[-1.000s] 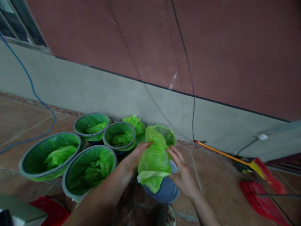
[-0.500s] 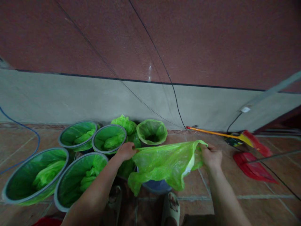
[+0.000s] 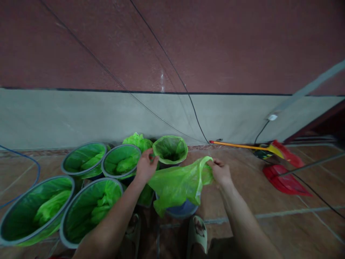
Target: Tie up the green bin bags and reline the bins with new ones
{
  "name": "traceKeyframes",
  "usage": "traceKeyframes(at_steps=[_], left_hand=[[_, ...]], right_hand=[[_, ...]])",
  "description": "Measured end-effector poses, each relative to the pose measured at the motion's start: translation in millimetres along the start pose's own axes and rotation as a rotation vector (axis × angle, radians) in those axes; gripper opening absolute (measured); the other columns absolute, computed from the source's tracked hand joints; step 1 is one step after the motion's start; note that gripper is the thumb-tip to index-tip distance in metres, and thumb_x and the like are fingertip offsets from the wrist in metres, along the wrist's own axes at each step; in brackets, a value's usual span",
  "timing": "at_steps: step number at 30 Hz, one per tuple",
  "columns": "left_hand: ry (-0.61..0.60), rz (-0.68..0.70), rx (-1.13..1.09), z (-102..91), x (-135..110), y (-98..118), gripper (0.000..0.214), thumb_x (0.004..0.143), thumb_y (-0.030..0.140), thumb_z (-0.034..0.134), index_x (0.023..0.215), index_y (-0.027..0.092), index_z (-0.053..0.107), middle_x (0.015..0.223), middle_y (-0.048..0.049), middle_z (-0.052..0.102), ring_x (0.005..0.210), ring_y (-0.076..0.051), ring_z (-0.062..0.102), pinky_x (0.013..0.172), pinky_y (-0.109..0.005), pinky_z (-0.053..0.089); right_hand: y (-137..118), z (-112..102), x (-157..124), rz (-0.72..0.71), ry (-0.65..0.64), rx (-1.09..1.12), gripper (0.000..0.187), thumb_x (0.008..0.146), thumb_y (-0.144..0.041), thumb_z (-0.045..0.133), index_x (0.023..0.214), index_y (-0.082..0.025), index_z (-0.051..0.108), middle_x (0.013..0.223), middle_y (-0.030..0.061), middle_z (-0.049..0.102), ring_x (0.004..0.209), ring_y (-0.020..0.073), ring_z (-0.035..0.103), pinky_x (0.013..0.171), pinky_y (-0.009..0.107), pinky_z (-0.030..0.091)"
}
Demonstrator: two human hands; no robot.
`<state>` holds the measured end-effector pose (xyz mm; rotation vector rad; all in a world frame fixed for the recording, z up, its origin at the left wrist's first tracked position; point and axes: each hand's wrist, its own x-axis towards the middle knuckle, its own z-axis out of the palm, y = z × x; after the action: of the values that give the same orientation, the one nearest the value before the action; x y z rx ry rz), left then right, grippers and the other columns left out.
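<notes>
Green bag [image 3: 175, 185] between left hand [image 3: 145, 167], right hand [image 3: 221, 172]; five bins [image 3: 61, 225] (lined)

I log one wall [image 3: 215, 43]: maroon above, a grey band [image 3: 81, 115] below, a thin black line between. Black cables [image 3: 172, 68] slant down it, and there is a white socket [image 3: 272, 117] at right. The floor [image 3: 269, 201] is reddish-brown tile with pale joints. A blue cable [image 3: 38, 169] loops at left. The light is dim and even.

The left hand [image 3: 145, 167] and right hand [image 3: 221, 172] are bare, and so are both arms. One foot wears a pale slipper [image 3: 198, 233] with a dark picture.
</notes>
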<state>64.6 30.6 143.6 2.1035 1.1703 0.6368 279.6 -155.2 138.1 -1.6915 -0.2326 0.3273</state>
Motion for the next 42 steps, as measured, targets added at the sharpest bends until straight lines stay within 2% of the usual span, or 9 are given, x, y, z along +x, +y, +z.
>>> traceKeyframes(at_steps=[4, 10, 14, 19, 23, 26, 30, 34, 42], left_hand=[[-0.327, 0.181, -0.202, 36.3, -42, 42, 0.052, 0.083, 0.042, 0.063, 0.129, 0.018, 0.055, 0.114, -0.0074, 0.069, 0.085, -0.018, 0.067, 0.077, -0.029, 0.053], [-0.379, 0.183, -0.099, 47.2, -46, 43, 0.027, 0.08, 0.019, 0.057, 0.104, 0.015, 0.069, 0.093, -0.005, 0.072, 0.085, -0.019, 0.065, 0.082, -0.031, 0.05], [-0.447, 0.148, -0.196, 28.2, -23, 24, 0.017, 0.079, 0.022, 0.058, 0.086, 0.015, 0.073, 0.075, 0.002, 0.068, 0.067, -0.014, 0.061, 0.067, -0.025, 0.048], [-0.179, 0.224, -0.001, 1.1, -5, 10, 0.023, 0.076, 0.013, 0.055, 0.087, 0.018, 0.075, 0.09, -0.0022, 0.071, 0.084, -0.016, 0.064, 0.08, -0.024, 0.05], [0.011, 0.239, 0.24, -17.9, 4, -2, 0.039, 0.07, 0.005, 0.049, 0.095, 0.02, 0.075, 0.102, -0.0049, 0.071, 0.094, -0.019, 0.066, 0.09, -0.026, 0.049], [0.087, 0.156, 0.322, -31.6, 11, -11, 0.041, 0.07, 0.006, 0.05, 0.099, 0.02, 0.075, 0.106, -0.0056, 0.072, 0.095, -0.022, 0.067, 0.09, -0.027, 0.049], [0.169, 0.031, 0.324, -49.8, 20, -22, 0.039, 0.071, 0.009, 0.052, 0.1, 0.02, 0.076, 0.108, -0.006, 0.073, 0.097, -0.025, 0.068, 0.089, -0.03, 0.05], [0.226, -0.072, 0.197, -58.5, 26, -31, 0.033, 0.069, 0.013, 0.057, 0.097, 0.016, 0.076, 0.102, -0.0079, 0.075, 0.094, -0.027, 0.069, 0.087, -0.033, 0.051], [0.124, -0.103, -0.388, -30.0, 25, -30, 0.034, 0.065, 0.022, 0.059, 0.093, 0.013, 0.076, 0.085, -0.0027, 0.076, 0.074, -0.017, 0.066, 0.067, -0.025, 0.052]], right_hand=[[-16, 30, -33, 0.183, -0.261, 0.29, 0.03, 0.051, -0.037, 0.082, 0.068, -0.016, 0.067, 0.06, 0.0005, 0.067, 0.052, 0.0143, 0.058, 0.052, 0.025, 0.047], [-30, 26, -46, 0.194, -0.729, 0.358, 0.036, 0.064, -0.036, 0.08, 0.094, -0.019, 0.073, 0.087, 0.0027, 0.074, 0.071, 0.0139, 0.065, 0.067, 0.025, 0.051], [-18, 17, -27, -0.086, -0.489, -0.035, 0.021, 0.063, -0.031, 0.071, 0.08, -0.018, 0.071, 0.074, 0.0023, 0.071, 0.064, 0.0164, 0.061, 0.064, 0.028, 0.048], [-12, 6, -9, -0.403, 0.003, -0.513, 0.019, 0.067, -0.026, 0.051, 0.072, -0.019, 0.069, 0.071, 0.0053, 0.069, 0.06, 0.0179, 0.059, 0.065, 0.03, 0.045], [-14, -10, -1, -0.499, 0.194, -0.587, 0.028, 0.07, -0.027, 0.047, 0.08, -0.017, 0.071, 0.085, 0.0113, 0.072, 0.072, 0.0224, 0.064, 0.073, 0.034, 0.048], [-10, -25, 10, -0.394, 0.282, -0.579, 0.031, 0.069, -0.025, 0.049, 0.084, -0.016, 0.074, 0.084, 0.0122, 0.073, 0.073, 0.0243, 0.064, 0.073, 0.035, 0.049], [-3, -42, 24, -0.173, 0.33, -0.515, 0.039, 0.064, -0.021, 0.05, 0.091, -0.015, 0.077, 0.074, 0.0093, 0.072, 0.063, 0.0232, 0.062, 0.066, 0.036, 0.049], [-3, -51, 29, -0.116, 0.338, -0.508, 0.046, 0.061, -0.017, 0.05, 0.097, -0.014, 0.078, 0.068, 0.0075, 0.07, 0.058, 0.0225, 0.061, 0.062, 0.035, 0.049], [10, -40, 12, -0.17, 0.042, -1.13, 0.041, 0.065, -0.017, 0.066, 0.106, -0.021, 0.074, 0.105, 0.0183, 0.069, 0.102, 0.038, 0.063, 0.085, 0.058, 0.047]])
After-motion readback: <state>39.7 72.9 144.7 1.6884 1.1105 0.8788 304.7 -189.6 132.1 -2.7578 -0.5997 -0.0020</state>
